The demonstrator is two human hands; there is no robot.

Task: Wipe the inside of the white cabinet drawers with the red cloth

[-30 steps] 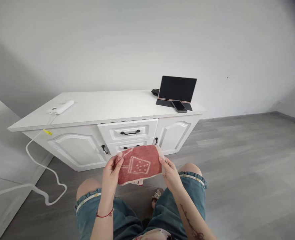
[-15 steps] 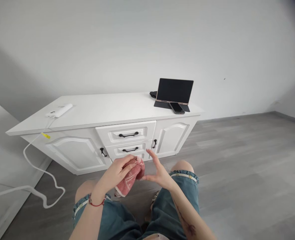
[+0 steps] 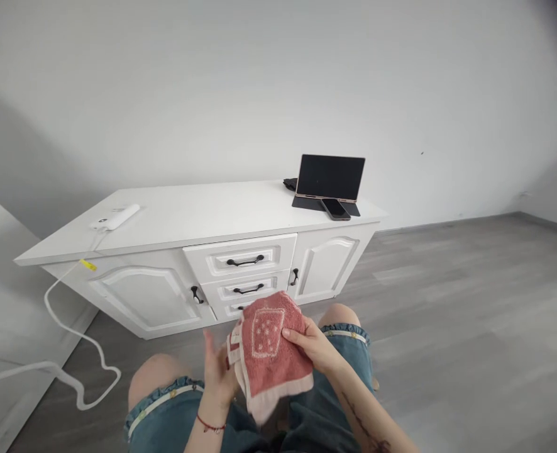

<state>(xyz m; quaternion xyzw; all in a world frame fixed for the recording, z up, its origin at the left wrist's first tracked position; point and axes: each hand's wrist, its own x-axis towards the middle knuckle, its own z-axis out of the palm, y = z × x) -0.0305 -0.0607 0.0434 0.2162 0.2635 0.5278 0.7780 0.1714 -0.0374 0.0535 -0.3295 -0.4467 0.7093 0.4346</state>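
While the left hand point(image 3: 219, 376) spreads its thumb beside the red cloth point(image 3: 273, 352), fingers partly hidden, the right hand point(image 3: 317, 346) pinching the cloth's right side, most of it left of that grip, phone point(image 3: 336, 209) near the cabinet's point(image 3: 203, 211) front right corner, tablet point(image 3: 330, 178) just behind.

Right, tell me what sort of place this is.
Probably a room in a home, though an office is possible: a white cabinet with drawers and doors stands by a plain wall, and the grey floor looks like wood planks.
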